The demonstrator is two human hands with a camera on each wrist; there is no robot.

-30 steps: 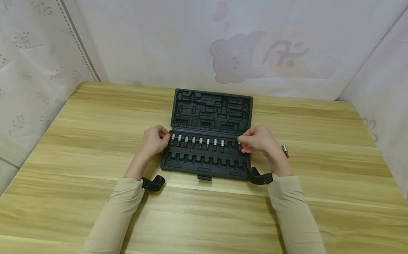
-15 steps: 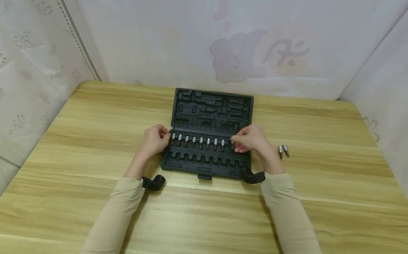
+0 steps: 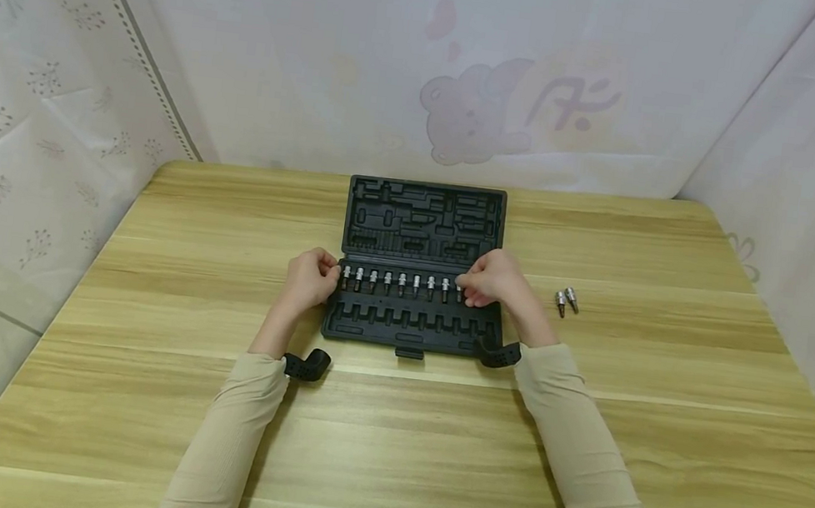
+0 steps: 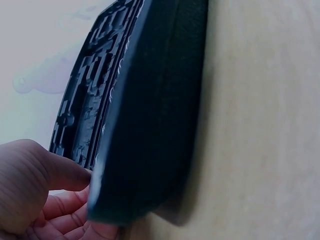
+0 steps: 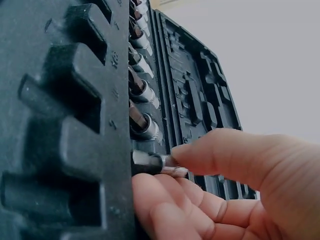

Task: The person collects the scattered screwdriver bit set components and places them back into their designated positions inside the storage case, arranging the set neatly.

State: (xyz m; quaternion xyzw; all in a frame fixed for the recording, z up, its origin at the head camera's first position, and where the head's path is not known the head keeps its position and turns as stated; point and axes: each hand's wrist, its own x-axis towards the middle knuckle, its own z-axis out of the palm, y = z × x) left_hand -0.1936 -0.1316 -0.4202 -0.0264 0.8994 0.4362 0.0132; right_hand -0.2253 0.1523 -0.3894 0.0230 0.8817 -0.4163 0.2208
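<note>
An open black tool case point(image 3: 409, 334) lies on the table, its lid point(image 3: 422, 222) tilted back behind the tray. Several silver bit sockets point(image 3: 401, 283) stand in a row in the tray's upper slots. With thumb and fingers my right hand point(image 3: 495, 279) pinches one more bit socket point(image 5: 167, 162) at the right end of that row; its tip sits at a slot, and the fingers partly hide it. My left hand point(image 3: 309, 280) grips the left edge of the case, thumb on top and fingers below the corner point(image 4: 107, 200) in the left wrist view.
Two loose bit sockets point(image 3: 566, 300) lie side by side on the wooden table point(image 3: 385, 453), right of the case. The lower row of slots point(image 3: 403, 319) in the tray holds nothing. Black wrist mounts point(image 3: 307, 366) sit at both wrists. A patterned cloth point(image 3: 286, 64) hangs behind the table.
My right hand has moved left along the tray, carrying the bit socket to the filled row. A second loose socket has come into view beside the first. The left hand stays put.
</note>
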